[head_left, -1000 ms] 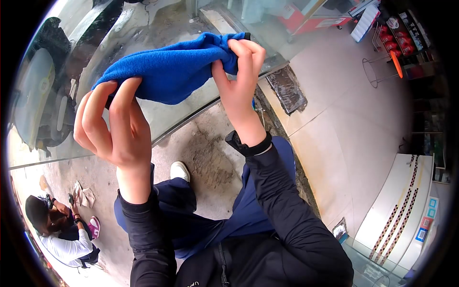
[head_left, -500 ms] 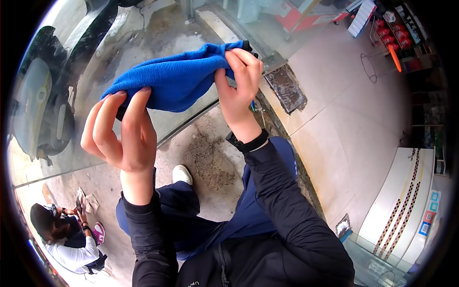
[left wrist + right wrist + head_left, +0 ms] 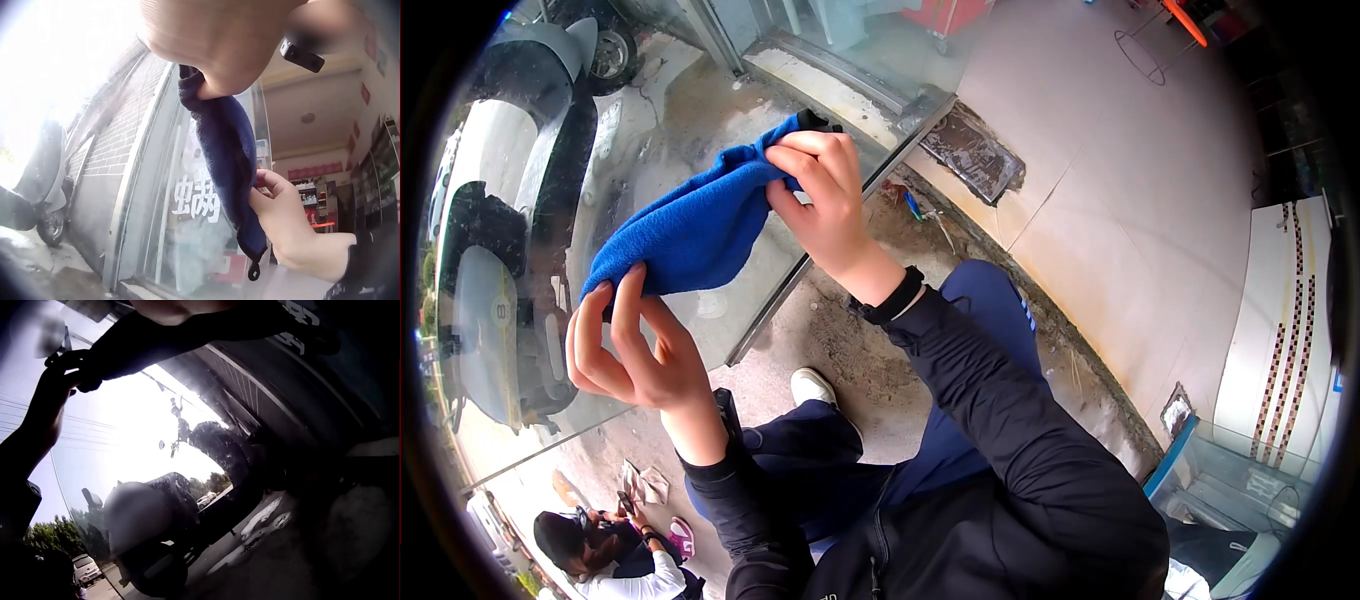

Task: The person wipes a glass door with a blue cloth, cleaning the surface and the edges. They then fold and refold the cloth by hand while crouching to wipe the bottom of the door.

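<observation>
A blue cloth (image 3: 690, 225) stretches across the upper left of the head view, held at both ends in front of a glass pane (image 3: 650, 130); the right hand (image 3: 820, 195) clenches the upper end near the top centre, fingers curled over bunched fabric beside a small black tag (image 3: 818, 121); the left hand (image 3: 625, 345), at centre left, pinches the lower end between thumb and fingertips; in the left wrist view the cloth (image 3: 228, 162) hangs dark down the middle of the frame, with the right hand (image 3: 284, 215) gripping it at lower right; a scooter (image 3: 495, 250) shows through the glass at the left edge; a white shoe (image 3: 812, 385) stands on the concrete floor (image 3: 870, 350) at lower centre.
</observation>
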The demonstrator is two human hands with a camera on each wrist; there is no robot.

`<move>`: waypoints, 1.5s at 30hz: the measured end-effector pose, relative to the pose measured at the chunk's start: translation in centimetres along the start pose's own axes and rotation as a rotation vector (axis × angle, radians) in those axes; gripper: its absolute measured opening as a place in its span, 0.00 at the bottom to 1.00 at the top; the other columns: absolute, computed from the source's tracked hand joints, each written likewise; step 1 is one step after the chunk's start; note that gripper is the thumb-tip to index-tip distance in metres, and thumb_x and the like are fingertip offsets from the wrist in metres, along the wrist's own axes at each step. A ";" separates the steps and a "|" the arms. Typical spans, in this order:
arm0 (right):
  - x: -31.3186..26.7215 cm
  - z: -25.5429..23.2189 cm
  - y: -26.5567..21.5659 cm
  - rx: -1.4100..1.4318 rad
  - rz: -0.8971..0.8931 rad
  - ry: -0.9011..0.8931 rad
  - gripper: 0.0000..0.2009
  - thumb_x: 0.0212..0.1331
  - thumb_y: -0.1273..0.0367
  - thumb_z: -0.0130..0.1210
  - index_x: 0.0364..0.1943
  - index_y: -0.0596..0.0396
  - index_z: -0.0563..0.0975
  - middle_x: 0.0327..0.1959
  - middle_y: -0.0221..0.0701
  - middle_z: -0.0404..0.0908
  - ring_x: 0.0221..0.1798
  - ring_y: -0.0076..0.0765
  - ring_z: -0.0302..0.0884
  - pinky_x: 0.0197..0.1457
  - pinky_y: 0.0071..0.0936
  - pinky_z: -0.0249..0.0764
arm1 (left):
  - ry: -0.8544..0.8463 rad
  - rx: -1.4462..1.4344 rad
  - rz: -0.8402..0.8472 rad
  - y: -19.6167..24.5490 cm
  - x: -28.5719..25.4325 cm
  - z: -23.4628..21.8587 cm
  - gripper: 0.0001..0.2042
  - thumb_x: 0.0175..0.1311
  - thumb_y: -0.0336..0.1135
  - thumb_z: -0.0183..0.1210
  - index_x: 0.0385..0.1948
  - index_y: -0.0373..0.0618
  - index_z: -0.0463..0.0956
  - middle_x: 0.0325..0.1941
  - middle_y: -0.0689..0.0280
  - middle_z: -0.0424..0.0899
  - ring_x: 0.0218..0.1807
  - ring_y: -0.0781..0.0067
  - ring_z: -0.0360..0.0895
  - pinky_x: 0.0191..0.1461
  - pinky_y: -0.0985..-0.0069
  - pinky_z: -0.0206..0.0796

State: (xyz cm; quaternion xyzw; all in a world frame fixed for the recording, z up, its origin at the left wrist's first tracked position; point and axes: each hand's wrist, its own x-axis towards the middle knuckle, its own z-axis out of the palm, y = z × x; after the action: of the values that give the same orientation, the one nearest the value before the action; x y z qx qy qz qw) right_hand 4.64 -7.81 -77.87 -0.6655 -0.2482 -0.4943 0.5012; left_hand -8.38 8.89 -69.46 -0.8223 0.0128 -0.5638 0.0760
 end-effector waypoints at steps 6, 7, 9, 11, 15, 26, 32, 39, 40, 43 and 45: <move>-0.7 -1.7 1.7 0.032 0.072 -0.171 0.19 0.48 0.79 0.66 0.47 0.51 0.81 0.46 0.30 0.78 0.47 0.42 0.75 0.50 0.36 0.72 | -0.037 0.049 0.103 1.1 0.0 1.2 0.10 0.62 0.32 0.70 0.42 0.61 0.90 0.51 0.75 0.83 0.54 0.71 0.77 0.60 0.72 0.62; 0.3 -1.6 1.9 0.009 0.080 -0.118 0.19 0.47 0.78 0.66 0.46 0.48 0.80 0.44 0.30 0.77 0.45 0.43 0.75 0.49 0.39 0.73 | -0.044 0.050 0.087 1.3 0.2 1.3 0.10 0.62 0.32 0.70 0.42 0.61 0.90 0.51 0.75 0.83 0.54 0.71 0.77 0.59 0.72 0.62; 2.1 -1.5 3.3 -0.038 0.025 -0.031 0.18 0.49 0.78 0.65 0.46 0.48 0.79 0.45 0.30 0.77 0.46 0.43 0.75 0.49 0.39 0.72 | -0.038 0.026 0.064 2.1 0.7 1.7 0.11 0.61 0.30 0.70 0.42 0.62 0.90 0.50 0.76 0.83 0.53 0.72 0.77 0.59 0.72 0.61; 4.3 -1.8 5.0 -0.103 -0.036 0.039 0.19 0.49 0.78 0.65 0.47 0.47 0.79 0.45 0.30 0.77 0.47 0.43 0.75 0.50 0.40 0.71 | -0.062 0.011 0.072 3.3 1.1 2.3 0.11 0.61 0.31 0.70 0.43 0.62 0.90 0.50 0.76 0.83 0.53 0.72 0.77 0.59 0.72 0.61; 6.7 -3.2 8.3 -0.226 -0.084 0.088 0.21 0.53 0.77 0.65 0.53 0.48 0.78 0.51 0.30 0.77 0.52 0.45 0.76 0.53 0.42 0.72 | -0.109 0.018 0.126 5.5 1.0 4.6 0.13 0.61 0.33 0.70 0.46 0.66 0.90 0.50 0.79 0.83 0.52 0.75 0.77 0.58 0.73 0.60; -3.7 -5.0 16.6 -0.351 0.489 0.037 0.29 0.64 0.78 0.56 0.70 0.57 0.65 0.70 0.47 0.67 0.69 0.61 0.67 0.72 0.47 0.67 | -0.399 -0.085 0.295 12.2 -0.8 10.9 0.19 0.66 0.32 0.63 0.57 0.68 0.84 0.57 0.82 0.81 0.59 0.79 0.77 0.58 0.73 0.55; -8.9 -5.3 21.2 -0.438 0.695 -0.057 0.32 0.62 0.76 0.53 0.73 0.64 0.61 0.75 0.53 0.65 0.71 0.61 0.66 0.74 0.47 0.65 | -0.629 -0.086 0.453 14.5 -2.7 13.0 0.23 0.67 0.29 0.59 0.62 0.66 0.79 0.63 0.79 0.78 0.66 0.77 0.74 0.66 0.66 0.56; -14.6 -5.1 23.9 -0.171 1.162 -0.169 0.34 0.60 0.70 0.51 0.73 0.63 0.62 0.75 0.53 0.65 0.71 0.68 0.65 0.76 0.49 0.63 | -0.725 -0.177 0.571 15.9 -6.3 15.2 0.22 0.64 0.27 0.58 0.61 0.57 0.79 0.66 0.73 0.76 0.69 0.74 0.72 0.68 0.63 0.55; -14.6 -5.0 23.9 -0.173 1.169 -0.151 0.34 0.60 0.70 0.51 0.73 0.63 0.62 0.75 0.53 0.65 0.71 0.68 0.65 0.76 0.49 0.63 | -0.724 -0.176 0.580 15.9 -6.6 15.5 0.21 0.65 0.28 0.58 0.61 0.57 0.79 0.66 0.73 0.76 0.69 0.74 0.72 0.68 0.63 0.55; -14.8 -5.1 24.0 -0.186 1.211 -0.114 0.35 0.57 0.70 0.51 0.73 0.64 0.63 0.75 0.53 0.65 0.72 0.65 0.64 0.77 0.46 0.62 | -0.803 -0.210 0.580 15.7 -6.8 15.3 0.23 0.64 0.34 0.66 0.63 0.57 0.78 0.68 0.71 0.75 0.70 0.71 0.71 0.69 0.61 0.55; -14.9 -5.1 24.6 -0.217 1.200 -0.089 0.35 0.57 0.69 0.51 0.73 0.64 0.63 0.75 0.52 0.65 0.72 0.64 0.64 0.77 0.45 0.61 | -0.851 -0.249 0.571 15.7 -7.1 15.4 0.23 0.63 0.36 0.66 0.62 0.56 0.78 0.70 0.71 0.74 0.71 0.70 0.70 0.70 0.60 0.55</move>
State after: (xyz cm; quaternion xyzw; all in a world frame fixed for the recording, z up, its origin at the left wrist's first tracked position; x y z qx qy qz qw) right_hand 17.09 -19.18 -101.66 -0.7565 0.2011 -0.1197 0.6106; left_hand 4.31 -4.13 -83.67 -0.9450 0.2714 -0.1312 0.1267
